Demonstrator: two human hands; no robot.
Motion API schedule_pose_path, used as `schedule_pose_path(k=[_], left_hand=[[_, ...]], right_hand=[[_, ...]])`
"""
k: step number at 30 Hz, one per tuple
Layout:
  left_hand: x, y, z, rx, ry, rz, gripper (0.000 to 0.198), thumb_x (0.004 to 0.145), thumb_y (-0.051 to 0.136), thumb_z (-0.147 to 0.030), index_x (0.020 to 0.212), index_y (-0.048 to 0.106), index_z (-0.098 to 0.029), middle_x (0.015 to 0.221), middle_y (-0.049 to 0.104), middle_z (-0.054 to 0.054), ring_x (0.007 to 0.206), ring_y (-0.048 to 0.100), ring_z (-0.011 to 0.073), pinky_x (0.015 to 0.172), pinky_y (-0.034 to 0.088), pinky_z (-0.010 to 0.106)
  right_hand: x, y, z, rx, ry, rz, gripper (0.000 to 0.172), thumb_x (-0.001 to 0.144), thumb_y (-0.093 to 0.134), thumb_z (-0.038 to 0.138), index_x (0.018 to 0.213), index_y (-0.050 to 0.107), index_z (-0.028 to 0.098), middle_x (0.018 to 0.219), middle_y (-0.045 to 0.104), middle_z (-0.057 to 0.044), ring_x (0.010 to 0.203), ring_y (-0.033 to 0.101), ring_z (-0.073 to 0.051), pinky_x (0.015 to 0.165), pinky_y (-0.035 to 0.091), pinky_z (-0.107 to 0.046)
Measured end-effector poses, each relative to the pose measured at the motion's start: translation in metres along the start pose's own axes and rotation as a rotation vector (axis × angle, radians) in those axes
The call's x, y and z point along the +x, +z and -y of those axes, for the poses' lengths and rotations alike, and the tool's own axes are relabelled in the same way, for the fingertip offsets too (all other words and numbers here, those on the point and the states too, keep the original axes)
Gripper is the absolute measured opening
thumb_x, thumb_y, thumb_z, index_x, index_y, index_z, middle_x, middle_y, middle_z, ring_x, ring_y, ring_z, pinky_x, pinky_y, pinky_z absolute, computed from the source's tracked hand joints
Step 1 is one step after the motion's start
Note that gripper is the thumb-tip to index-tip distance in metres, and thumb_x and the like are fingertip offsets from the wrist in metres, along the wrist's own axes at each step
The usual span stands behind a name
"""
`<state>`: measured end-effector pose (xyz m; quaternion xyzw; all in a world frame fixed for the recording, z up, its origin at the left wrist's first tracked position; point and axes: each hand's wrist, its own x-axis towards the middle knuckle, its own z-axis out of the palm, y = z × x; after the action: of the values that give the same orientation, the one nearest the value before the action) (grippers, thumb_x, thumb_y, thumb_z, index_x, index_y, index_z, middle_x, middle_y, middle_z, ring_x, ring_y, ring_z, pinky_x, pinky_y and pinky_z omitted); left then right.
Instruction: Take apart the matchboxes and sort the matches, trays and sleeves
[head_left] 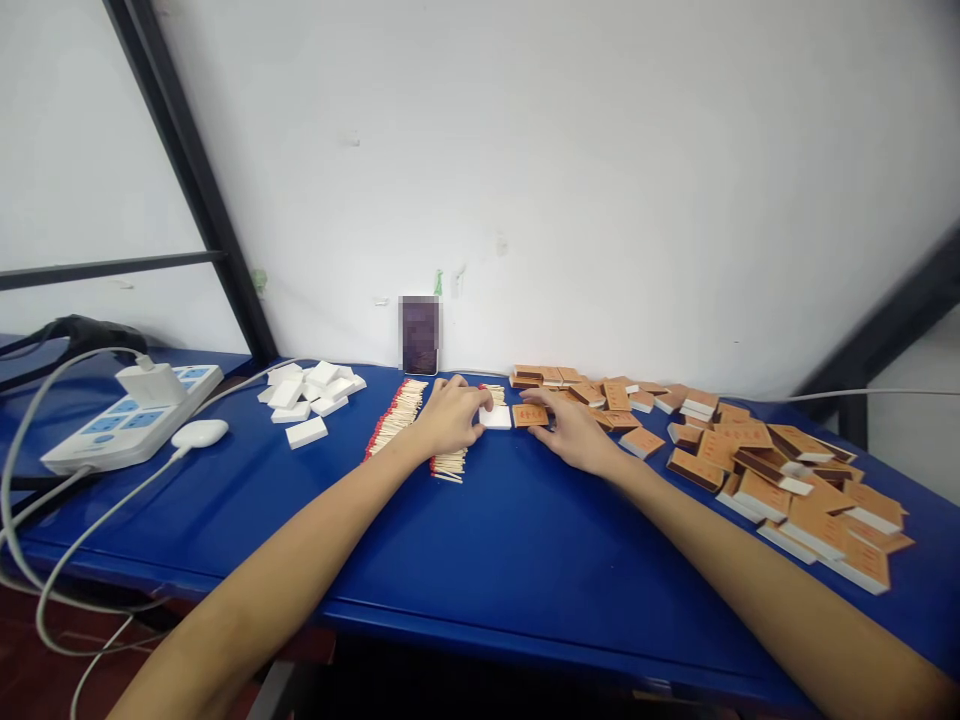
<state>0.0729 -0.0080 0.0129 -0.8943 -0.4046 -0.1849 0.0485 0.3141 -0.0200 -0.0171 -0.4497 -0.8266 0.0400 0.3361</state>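
Note:
My left hand [450, 415] has its fingers closed at the left end of a small white matchbox tray [496, 417]. My right hand [576, 432] grips an orange matchbox sleeve [529, 415] between thumb and fingers. Tray and sleeve lie end to end on the blue table, with their ends close together or touching. A row of red-tipped matches [395, 420] lies to the left of my left hand. More matches [448, 465] show just below that hand, and a few [491, 394] behind it; the hand hides part of them.
White trays [307, 390] are piled at the left. Orange matchboxes [795, 480] form a large heap at the right, reaching back to the wall. A phone [420, 335] leans against the wall. A power strip [135, 420] with cables lies at the far left of the blue table [525, 540].

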Motion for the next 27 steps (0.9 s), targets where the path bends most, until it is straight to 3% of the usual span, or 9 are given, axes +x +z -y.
schedule_pose_path(k=[3, 7, 10, 13, 16, 21, 27], left_hand=[[0.000, -0.002, -0.002, 0.015, -0.015, 0.015, 0.022, 0.080, 0.064, -0.021, 0.102, 0.063, -0.023, 0.103, 0.070, 0.004, 0.109, 0.052, 0.0255, 0.087, 0.035, 0.040], [0.000, -0.003, -0.002, 0.023, -0.025, 0.027, 0.022, 0.080, 0.063, -0.021, 0.103, 0.064, -0.023, 0.103, 0.070, 0.004, 0.110, 0.051, 0.0259, 0.087, 0.035, 0.040], [-0.001, -0.002, -0.001, 0.020, -0.018, 0.031, 0.021, 0.080, 0.062, -0.021, 0.101, 0.063, -0.022, 0.102, 0.071, 0.004, 0.111, 0.051, 0.0270, 0.088, 0.035, 0.041], [-0.002, -0.002, -0.001, 0.023, 0.004, 0.008, 0.019, 0.080, 0.062, -0.021, 0.098, 0.063, -0.022, 0.104, 0.072, 0.004, 0.112, 0.051, 0.0276, 0.089, 0.034, 0.042], [-0.001, -0.003, -0.001, 0.021, 0.004, -0.009, 0.018, 0.080, 0.062, -0.022, 0.098, 0.063, -0.022, 0.104, 0.071, 0.005, 0.111, 0.051, 0.0278, 0.089, 0.034, 0.043], [-0.003, -0.005, -0.001, 0.010, 0.009, -0.024, 0.017, 0.081, 0.063, -0.022, 0.098, 0.062, -0.022, 0.103, 0.071, 0.005, 0.112, 0.051, 0.0277, 0.090, 0.034, 0.043], [-0.006, -0.007, -0.001, 0.001, 0.016, -0.020, 0.008, 0.083, 0.061, -0.022, 0.091, 0.060, -0.021, 0.097, 0.071, 0.005, 0.111, 0.052, 0.0265, 0.089, 0.034, 0.042]], right_hand=[[-0.002, -0.008, -0.008, -0.119, -0.026, -0.049, 0.044, 0.081, 0.055, 0.014, 0.125, 0.058, 0.022, 0.127, 0.066, -0.010, 0.118, 0.060, -0.029, 0.101, 0.048, -0.048], [-0.001, -0.023, -0.013, -0.307, -0.003, -0.154, 0.043, 0.081, 0.052, 0.014, 0.123, 0.058, 0.021, 0.119, 0.068, -0.010, 0.114, 0.058, -0.032, 0.097, 0.046, -0.049], [0.000, -0.034, -0.019, -0.417, 0.119, -0.222, 0.025, 0.082, 0.052, 0.020, 0.106, 0.061, 0.021, 0.103, 0.070, -0.012, 0.102, 0.058, -0.032, 0.087, 0.047, -0.046], [-0.001, -0.043, -0.032, -0.440, 0.205, -0.193, 0.009, 0.084, 0.050, 0.025, 0.089, 0.057, 0.023, 0.095, 0.069, -0.011, 0.095, 0.058, -0.031, 0.084, 0.045, -0.043], [-0.003, -0.051, -0.044, -0.391, 0.220, -0.136, 0.014, 0.089, 0.044, 0.027, 0.086, 0.057, 0.023, 0.098, 0.069, -0.011, 0.097, 0.059, -0.030, 0.086, 0.044, -0.041], [-0.005, -0.075, -0.041, -0.465, 0.328, -0.216, 0.022, 0.089, 0.042, 0.032, 0.095, 0.061, 0.021, 0.100, 0.071, -0.014, 0.100, 0.060, -0.033, 0.084, 0.041, -0.042], [-0.009, -0.104, -0.022, -0.478, 0.495, -0.147, 0.028, 0.088, 0.039, 0.036, 0.074, 0.059, 0.022, 0.072, 0.070, -0.006, 0.072, 0.060, -0.025, 0.082, 0.035, -0.043]])
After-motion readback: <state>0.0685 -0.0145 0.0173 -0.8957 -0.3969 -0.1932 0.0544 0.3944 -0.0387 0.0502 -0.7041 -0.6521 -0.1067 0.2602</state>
